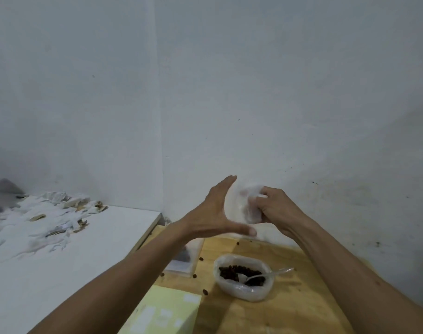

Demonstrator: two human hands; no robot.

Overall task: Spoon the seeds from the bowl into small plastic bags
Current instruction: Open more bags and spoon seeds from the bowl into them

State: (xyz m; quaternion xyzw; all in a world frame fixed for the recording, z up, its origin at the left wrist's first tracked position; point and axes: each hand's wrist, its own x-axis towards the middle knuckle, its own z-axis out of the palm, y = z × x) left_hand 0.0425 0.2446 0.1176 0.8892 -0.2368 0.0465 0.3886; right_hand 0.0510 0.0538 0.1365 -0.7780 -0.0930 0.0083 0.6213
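Head view: a blurred, milky bag (244, 203) is pinched by the right hand (275, 208); the left hand (215, 213) is spread beside it. Bag contents unreadable.

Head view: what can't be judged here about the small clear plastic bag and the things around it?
- Small clear plastic bag: motion-blurred; open or sealed, filled or empty, unclear.
- Right hand: fingertips hidden behind the bag.
- Clear container behind the left forearm: contents covered.
- Pale yellow box: cut off by the bottom edge, print blurred.
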